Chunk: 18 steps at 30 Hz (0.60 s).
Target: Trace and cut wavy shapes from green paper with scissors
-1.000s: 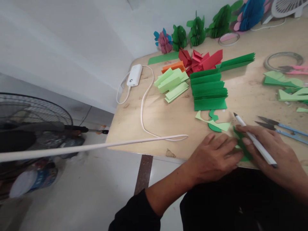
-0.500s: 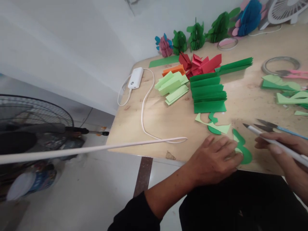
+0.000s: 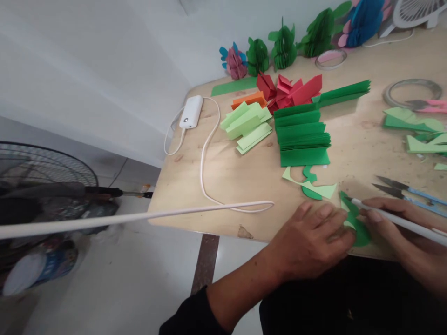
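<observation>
The curved dark-green paper piece (image 3: pixel 363 236) lies at the near edge of the pale wooden table (image 3: pixel 244 174), with a small light-green paper piece (image 3: pixel 349 225) on it, partly covered by the left hand (image 3: pixel 310 239). I see that hand pressing down with bent fingers; I can't tell from here whether they also pinch anything. The right hand (image 3: pixel 412 246) grips a slim white pen (image 3: pixel 401 221), its dark tip at the dark-green piece; contact is too fine for me to judge.

My main worry is slippage: if the left fingers ease off, the two papers could shift against each other and any pen stroke would wander. Being so near the edge, they could also be nudged off by a sleeve. I'd watch the dark-bladed, blue-handled scissors (image 3: pixel 398 193) just beyond the right hand, since a wide sweep might meet the points. Farther left, the looped white cable (image 3: pixel 139 217) could snag the left arm and tug the white box-shaped device (image 3: pixel 191 111).

The one container I make out is a white-and-blue round tub (image 3: pixel 38 267) at floor level; its contents are hidden from me.
</observation>
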### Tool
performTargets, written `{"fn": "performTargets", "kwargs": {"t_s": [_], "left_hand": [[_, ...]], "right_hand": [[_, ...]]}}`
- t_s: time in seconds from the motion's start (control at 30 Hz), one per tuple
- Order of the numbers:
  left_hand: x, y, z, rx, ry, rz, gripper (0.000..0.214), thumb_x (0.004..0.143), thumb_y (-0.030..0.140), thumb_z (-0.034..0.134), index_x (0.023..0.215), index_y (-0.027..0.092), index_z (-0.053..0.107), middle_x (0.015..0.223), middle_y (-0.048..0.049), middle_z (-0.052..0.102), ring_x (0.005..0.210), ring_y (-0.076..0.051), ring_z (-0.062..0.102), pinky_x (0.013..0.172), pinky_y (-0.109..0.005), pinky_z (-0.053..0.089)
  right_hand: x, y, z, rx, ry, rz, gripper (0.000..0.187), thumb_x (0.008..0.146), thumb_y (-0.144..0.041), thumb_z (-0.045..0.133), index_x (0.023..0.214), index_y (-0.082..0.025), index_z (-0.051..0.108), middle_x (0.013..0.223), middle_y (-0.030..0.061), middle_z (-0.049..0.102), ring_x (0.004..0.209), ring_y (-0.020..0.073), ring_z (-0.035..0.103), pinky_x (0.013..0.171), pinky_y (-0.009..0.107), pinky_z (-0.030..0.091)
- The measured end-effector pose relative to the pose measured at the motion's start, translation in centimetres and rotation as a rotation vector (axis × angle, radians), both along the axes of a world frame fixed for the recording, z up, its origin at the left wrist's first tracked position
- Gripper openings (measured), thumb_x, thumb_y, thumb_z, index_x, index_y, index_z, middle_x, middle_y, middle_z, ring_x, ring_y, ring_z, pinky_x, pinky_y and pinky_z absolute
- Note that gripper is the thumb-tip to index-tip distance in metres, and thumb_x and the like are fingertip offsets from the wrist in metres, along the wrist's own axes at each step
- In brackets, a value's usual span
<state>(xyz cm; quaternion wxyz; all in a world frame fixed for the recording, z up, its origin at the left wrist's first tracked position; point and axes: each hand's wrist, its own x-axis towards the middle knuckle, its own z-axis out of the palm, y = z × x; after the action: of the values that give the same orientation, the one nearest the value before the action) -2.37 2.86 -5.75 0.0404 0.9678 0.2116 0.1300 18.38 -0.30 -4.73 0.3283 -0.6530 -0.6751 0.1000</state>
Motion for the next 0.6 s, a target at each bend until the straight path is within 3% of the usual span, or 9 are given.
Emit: {"fn": "performTargets", "kwargs": {"t_s": [0.2,0.4,0.6], "left_hand": [[0.00,0.03,-0.14,-0.022,-0.027,-0.002,0.034,0.101,0.030,0.039,0.123,0.020,0.063,0.135,-0.0090,0.056,0.128,-0.026,0.046,0.102,-0.044,0.036],[0.00,-0.11,-0.30,-0.007,-0.007,0.008,0.033,0.100,0.031,0.040,0.123,0.021,0.063,0.139,-0.0094,0.053,0.129,-0.026,0.045,0.103,-0.044,0.036],[-0.04,-0.11,-0.41,-0.001,-0.004,-0.001,0.035,0.100,0.033,0.040,0.125,0.020,0.062,0.138,-0.0102,0.054,0.130,-0.026,0.045,0.104,-0.045,0.036]], "right_hand": [[-0.28,0.33,-0.04,-0.006,-0.024,-0.007,0.022,0.090,-0.047,0.054,0.090,-0.028,0.065,0.077,-0.0011,0.075,0.066,0.0190,0.070,0.060,0.030,0.054],[-0.40,0.14,0.01,0.086,-0.141,0.188,0.023,0.096,-0.038,0.044,0.105,-0.025,0.060,0.091,0.0049,0.076,0.080,0.0193,0.073,0.069,0.028,0.055],[-0.32,0.08,-0.67,0.086,-0.171,0.159,0.022,0.095,-0.037,0.047,0.106,-0.024,0.062,0.090,0.0031,0.075,0.076,0.0179,0.073,0.068,0.026,0.052]]}}
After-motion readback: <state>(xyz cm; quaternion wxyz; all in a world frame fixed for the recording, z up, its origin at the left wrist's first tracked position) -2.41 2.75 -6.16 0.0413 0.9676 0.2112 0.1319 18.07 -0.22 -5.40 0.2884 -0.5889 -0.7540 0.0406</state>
